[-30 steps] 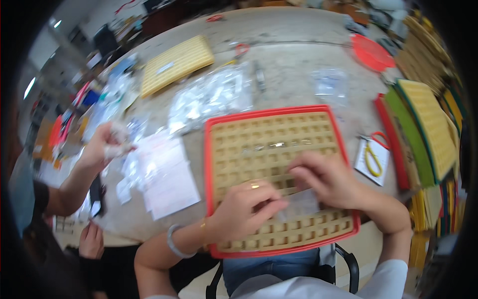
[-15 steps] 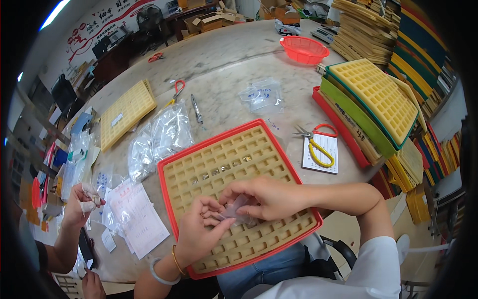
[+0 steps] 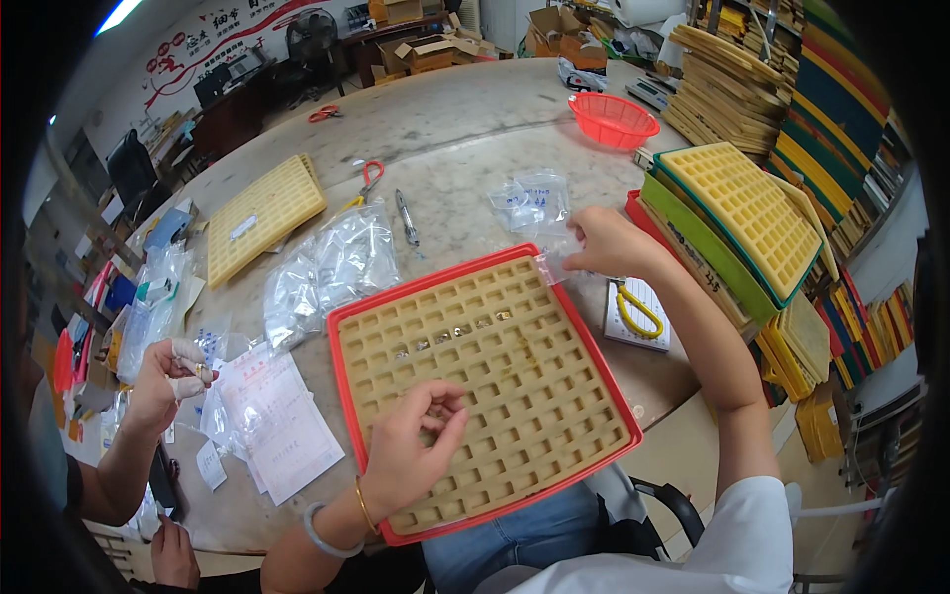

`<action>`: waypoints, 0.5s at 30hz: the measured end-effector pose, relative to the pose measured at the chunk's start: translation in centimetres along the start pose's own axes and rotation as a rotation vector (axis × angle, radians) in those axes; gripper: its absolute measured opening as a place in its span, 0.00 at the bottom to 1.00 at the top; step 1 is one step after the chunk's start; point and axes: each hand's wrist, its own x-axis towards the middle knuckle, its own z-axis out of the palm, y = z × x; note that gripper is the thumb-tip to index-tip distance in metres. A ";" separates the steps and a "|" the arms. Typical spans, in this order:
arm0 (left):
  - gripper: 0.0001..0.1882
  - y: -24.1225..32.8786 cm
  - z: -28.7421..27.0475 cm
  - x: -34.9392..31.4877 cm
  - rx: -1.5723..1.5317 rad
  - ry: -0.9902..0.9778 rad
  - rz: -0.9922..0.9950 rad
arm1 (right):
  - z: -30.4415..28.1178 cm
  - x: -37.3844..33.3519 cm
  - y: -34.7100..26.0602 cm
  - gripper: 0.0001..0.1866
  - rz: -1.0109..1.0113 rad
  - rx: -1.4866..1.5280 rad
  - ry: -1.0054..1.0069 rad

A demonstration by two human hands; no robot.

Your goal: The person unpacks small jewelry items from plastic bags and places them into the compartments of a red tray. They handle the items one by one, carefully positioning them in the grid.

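Note:
A red-rimmed tray (image 3: 633, 428) lies before me, its tan insert full of rectangular pockets. Several small shiny metal pieces (image 3: 458, 333) sit in a row of those pockets. Over the tray's near left part, my left hand (image 3: 421, 436) has its fingers curled and thumb drawn in; anything inside is hidden. My right hand (image 3: 616, 244) reaches past the tray's far right corner and pinches a small clear plastic bag (image 3: 556, 265). Just beyond lie more clear bags (image 3: 534, 203) with blue handwriting. Below my right forearm, scissors with a yellow handle loop (image 3: 639, 311) rest on a white notepad (image 3: 648, 335).
Filled clear bags (image 3: 341, 262), a pen (image 3: 407, 217) and a second tan tray (image 3: 265, 213) lie to the left. Stacked trays (image 3: 737, 213) stand right, near a red basket (image 3: 614, 121). A co-worker's hand (image 3: 163, 386) with wrapped fingertips is by papers (image 3: 282, 426) at left.
My hands have parted. The right one moved from the tray's middle to its far right corner with the clear bag; the left stayed over the tray. The view has shifted slightly.

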 end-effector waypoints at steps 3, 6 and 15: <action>0.10 0.1 -0.2 0.0 0.052 0.017 0.046 | 0.4 1.5 1.5 0.16 -0.009 -0.014 -0.197; 0.09 0.0 -0.1 0.1 0.068 0.024 0.076 | 0.5 2.4 2.7 0.15 -0.039 0.049 -0.280; 0.06 -0.2 -0.1 0.1 0.146 0.037 0.096 | -1.1 2.1 3.9 0.31 0.110 0.340 -0.322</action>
